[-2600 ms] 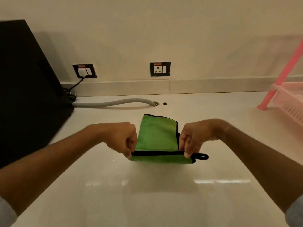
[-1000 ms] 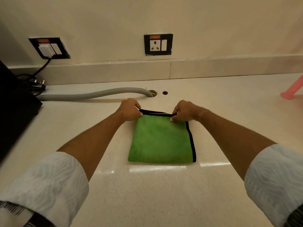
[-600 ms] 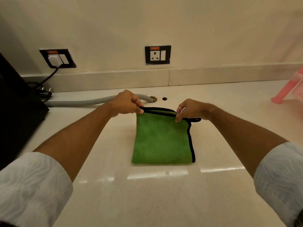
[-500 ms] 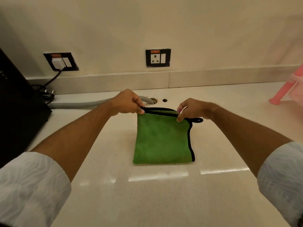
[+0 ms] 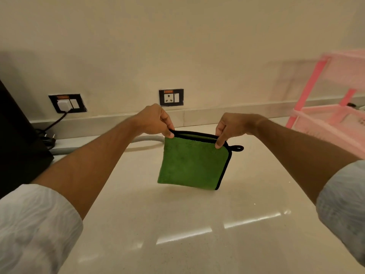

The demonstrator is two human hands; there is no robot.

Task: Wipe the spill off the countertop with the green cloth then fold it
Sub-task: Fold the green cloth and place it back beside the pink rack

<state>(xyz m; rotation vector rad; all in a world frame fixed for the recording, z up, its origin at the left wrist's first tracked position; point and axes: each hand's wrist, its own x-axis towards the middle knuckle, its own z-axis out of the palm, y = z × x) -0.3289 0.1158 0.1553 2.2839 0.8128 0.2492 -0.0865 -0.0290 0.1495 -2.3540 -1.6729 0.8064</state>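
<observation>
The green cloth (image 5: 192,165) with black trim hangs folded into a square, lifted off the cream countertop (image 5: 177,224). My left hand (image 5: 155,121) pinches its top left corner. My right hand (image 5: 230,127) pinches the top edge near the right corner, where a small black loop sticks out. The cloth's lower edge hovers just above the counter. No spill shows on the glossy surface.
A black appliance (image 5: 17,147) stands at the left with a plug and cord behind it. A grey corrugated hose (image 5: 146,139) lies along the back. Two wall sockets (image 5: 171,97) sit above the backsplash. A pink plastic rack (image 5: 331,119) stands at the right.
Both hands have raised the folded cloth by its far edge from lying flat on the counter to hanging in the air. The view has tilted up and right.
</observation>
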